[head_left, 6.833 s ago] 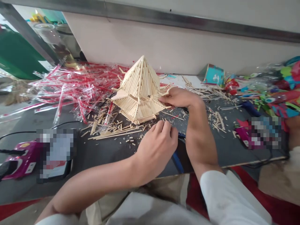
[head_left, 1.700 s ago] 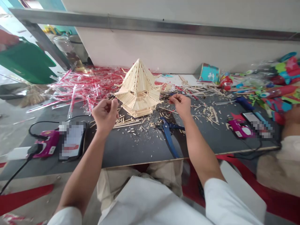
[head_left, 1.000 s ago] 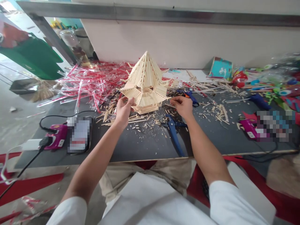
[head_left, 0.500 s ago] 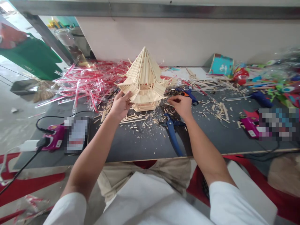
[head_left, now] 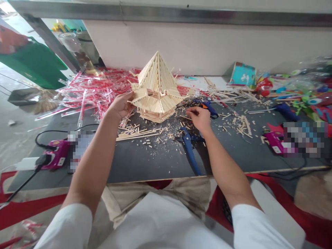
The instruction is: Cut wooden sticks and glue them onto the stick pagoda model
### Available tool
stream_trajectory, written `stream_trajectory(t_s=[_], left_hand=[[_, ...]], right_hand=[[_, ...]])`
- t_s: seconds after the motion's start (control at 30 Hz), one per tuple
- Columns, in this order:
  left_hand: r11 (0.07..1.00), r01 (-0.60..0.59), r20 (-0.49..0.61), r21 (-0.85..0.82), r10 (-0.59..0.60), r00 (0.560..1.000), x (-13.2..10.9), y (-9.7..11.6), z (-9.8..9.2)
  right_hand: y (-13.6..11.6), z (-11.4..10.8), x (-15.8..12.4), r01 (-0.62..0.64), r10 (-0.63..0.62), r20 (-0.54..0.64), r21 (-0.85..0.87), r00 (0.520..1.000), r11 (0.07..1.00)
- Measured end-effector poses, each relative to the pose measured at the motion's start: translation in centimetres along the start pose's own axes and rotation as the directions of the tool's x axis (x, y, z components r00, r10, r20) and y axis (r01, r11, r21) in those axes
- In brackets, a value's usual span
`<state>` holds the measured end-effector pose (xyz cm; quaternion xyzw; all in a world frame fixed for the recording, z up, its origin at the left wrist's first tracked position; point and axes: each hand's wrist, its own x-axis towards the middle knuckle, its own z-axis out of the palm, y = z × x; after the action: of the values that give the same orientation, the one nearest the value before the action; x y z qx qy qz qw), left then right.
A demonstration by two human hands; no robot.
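Observation:
A small house model built of pale wooden sticks stands on the dark work board. My left hand grips the left edge of its lower roof. My right hand hovers over the board just right of the model, fingers pinched together on something too small to make out. Blue-handled cutters lie under my right wrist. Loose cut sticks lie in front of the model.
Red and clear plastic wrappers pile up at the back left. A blue glue gun lies right of the model. A purple tool with a cord sits near left. Colourful craft scraps crowd the right. A wall stands behind.
My left hand went from pinching in the air to grasping the model's left roof edge and has turned the model. My right hand stayed pinched beside it.

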<state>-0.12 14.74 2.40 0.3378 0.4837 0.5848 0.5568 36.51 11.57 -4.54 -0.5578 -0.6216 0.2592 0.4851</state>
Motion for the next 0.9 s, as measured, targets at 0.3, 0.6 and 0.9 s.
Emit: stream_trajectory(t_s=[0.3,0.6,0.9], left_hand=[[0.972,-0.169,-0.182,0.164,0.198,0.963,-7.0,-1.1,-1.6],[0.946,0.024,0.247,0.323,-0.108,0.963,-12.1,-3.0,2.5],[0.994,0.035,0.168,0.106,-0.052,0.984,-9.7,-3.4,4.8]], right_hand=[[-0.5,0.4,-0.5,0.017,-0.017,0.029,0.003,0.999,1.000],[-0.1,0.4,-0.3,0.054,-0.055,-0.010,-0.094,0.998,0.994],[0.7,0.7,-0.3,0.074,-0.073,0.118,0.001,0.990,0.997]])
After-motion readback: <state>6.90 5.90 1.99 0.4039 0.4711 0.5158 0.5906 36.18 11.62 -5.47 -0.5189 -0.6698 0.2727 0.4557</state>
